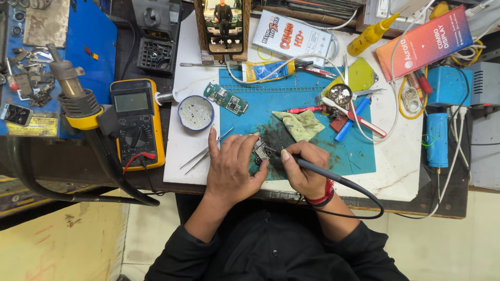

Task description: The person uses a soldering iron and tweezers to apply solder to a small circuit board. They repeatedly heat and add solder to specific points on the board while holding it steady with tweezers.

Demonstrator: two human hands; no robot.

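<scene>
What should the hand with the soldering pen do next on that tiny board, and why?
Probably ease the tip down a little onto the small circuit board. The right hand holds the soldering iron like a pen, its tip aimed at the board, and the left hand pins the board to the blue mat. Whether the tip already touches is too small to tell.

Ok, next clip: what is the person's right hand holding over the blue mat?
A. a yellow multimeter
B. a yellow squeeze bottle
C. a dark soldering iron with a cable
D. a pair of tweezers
C: the right hand grips a dark soldering iron whose cable trails off past the wrist, its tip at the small circuit board that the left hand steadies on the blue mat.
</scene>
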